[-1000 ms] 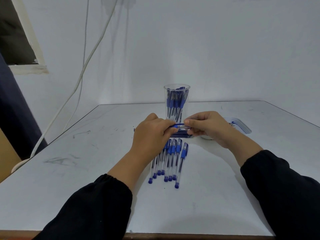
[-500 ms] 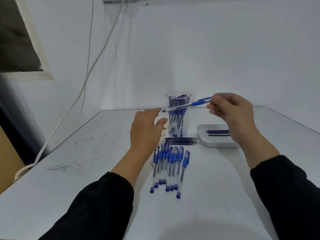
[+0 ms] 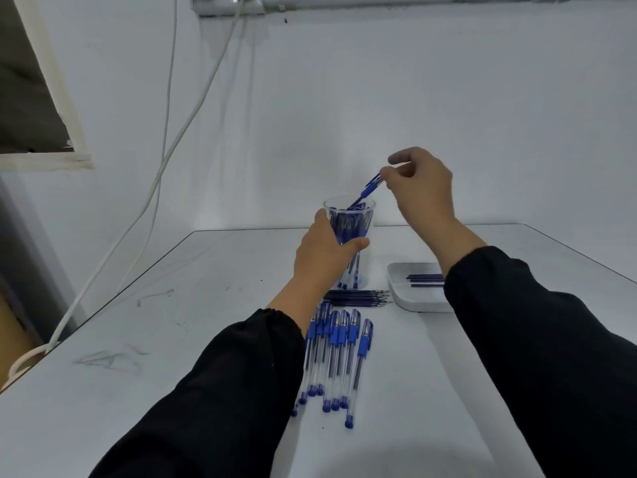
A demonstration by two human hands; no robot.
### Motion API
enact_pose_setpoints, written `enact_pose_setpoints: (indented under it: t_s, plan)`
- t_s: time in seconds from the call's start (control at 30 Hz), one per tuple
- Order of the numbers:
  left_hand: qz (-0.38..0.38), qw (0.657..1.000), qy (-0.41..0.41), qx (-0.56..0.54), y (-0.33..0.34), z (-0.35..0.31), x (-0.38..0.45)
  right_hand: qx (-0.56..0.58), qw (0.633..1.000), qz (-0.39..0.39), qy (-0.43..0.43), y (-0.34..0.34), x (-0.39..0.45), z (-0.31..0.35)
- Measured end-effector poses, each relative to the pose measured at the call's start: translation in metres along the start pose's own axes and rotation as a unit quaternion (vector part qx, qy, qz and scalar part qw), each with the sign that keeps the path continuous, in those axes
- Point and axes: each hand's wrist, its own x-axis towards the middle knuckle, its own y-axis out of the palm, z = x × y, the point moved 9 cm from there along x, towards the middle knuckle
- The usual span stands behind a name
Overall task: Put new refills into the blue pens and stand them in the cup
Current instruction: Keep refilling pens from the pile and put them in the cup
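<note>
The left hand (image 3: 324, 251) wrapped around the side of the clear plastic cup (image 3: 349, 215), which stood on the white desk (image 3: 179, 326) and already held a bunch of blue pens. Above the cup's rim, the right hand (image 3: 422, 182) pinched a blue pen (image 3: 370, 189) between thumb and fingers, the pen tilted with its lower end dipping into the mouth of the cup. Nearer the person, a row of blue pens (image 3: 336, 353) lay side by side on the desk, caps pointing away. Between that row and the cup lay a small bundle of dark refills (image 3: 358, 296), crosswise. Just right of them sat a shallow white tray (image 3: 400, 291) holding a few more refills (image 3: 425, 281), partly hidden behind the right sleeve (image 3: 537, 357).
</note>
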Motion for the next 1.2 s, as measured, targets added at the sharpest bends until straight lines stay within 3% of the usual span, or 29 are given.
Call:
enact_pose_setpoints:
  t_s: [0.27, 0.43, 0.53, 0.73, 0.93, 1.2]
  plan:
    - [-0.018, 0.999, 0.002, 0.032, -0.001, 0.007, 0.005, -0.226, 0.966, 0.120, -0.030, 0.055, -0.003, 0.001]
    - [-0.009, 0.999, 0.004, 0.049, -0.002, 0.005, 0.003, -0.337, 0.929, 0.149, -0.044, 0.064, -0.009, -0.003]
    - [0.003, 0.998, 0.002, 0.068, -0.005, 0.005, 0.000, -0.321, 0.936, 0.133, -0.048, 0.056, -0.014, 0.000]
    - [0.055, 0.988, -0.026, 0.142, -0.009, 0.008, -0.033, -0.166, 0.983, 0.059, -0.057, 0.012, -0.046, -0.011]
    - [0.126, 0.965, 0.046, 0.226, 0.004, -0.008, -0.084, -0.151, 0.983, 0.098, -0.020, -0.009, -0.090, -0.048]
    - [0.119, 0.917, 0.108, 0.365, 0.019, -0.014, -0.111, -0.198, 0.967, 0.160, -0.028, 0.000, -0.113, -0.067]
